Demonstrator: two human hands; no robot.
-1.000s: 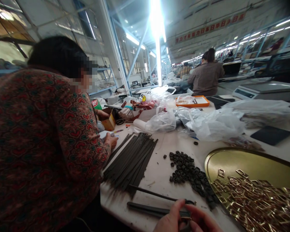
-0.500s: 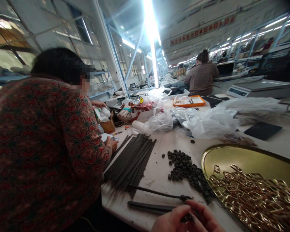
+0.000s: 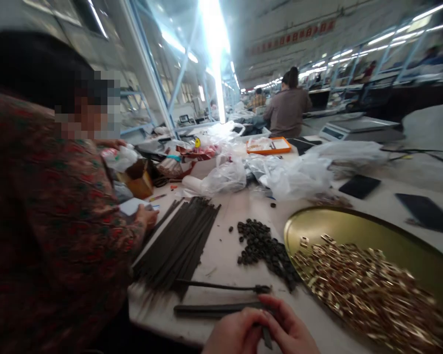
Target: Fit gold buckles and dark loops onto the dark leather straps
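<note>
At the bottom of the view, my left hand (image 3: 234, 332) and my right hand (image 3: 290, 327) meet, fingers closed around a dark strap whose end (image 3: 267, 338) pokes out below them. Dark straps (image 3: 210, 309) lie on the table just left of my fingers. Above those rests a single thin strap (image 3: 221, 286) with a loop at its right end. A pile of long dark strips (image 3: 180, 241) sits farther left. Small black loops (image 3: 260, 243) are heaped beside a gold tray (image 3: 321, 214), which holds many gold-coloured metal buckles (image 3: 358, 280).
A person in a patterned top (image 3: 59, 211) leans over the table at the left, one hand on a white item. Clear plastic bags (image 3: 295, 172), a cardboard box (image 3: 138, 179), an orange tray (image 3: 268, 151) and a scale (image 3: 358, 129) stand farther back. Dark flat pieces (image 3: 360, 187) lie right.
The view has shifted, so the table contents appear farther left. My hands have come closer together, and a strap end now shows below the fingers.
</note>
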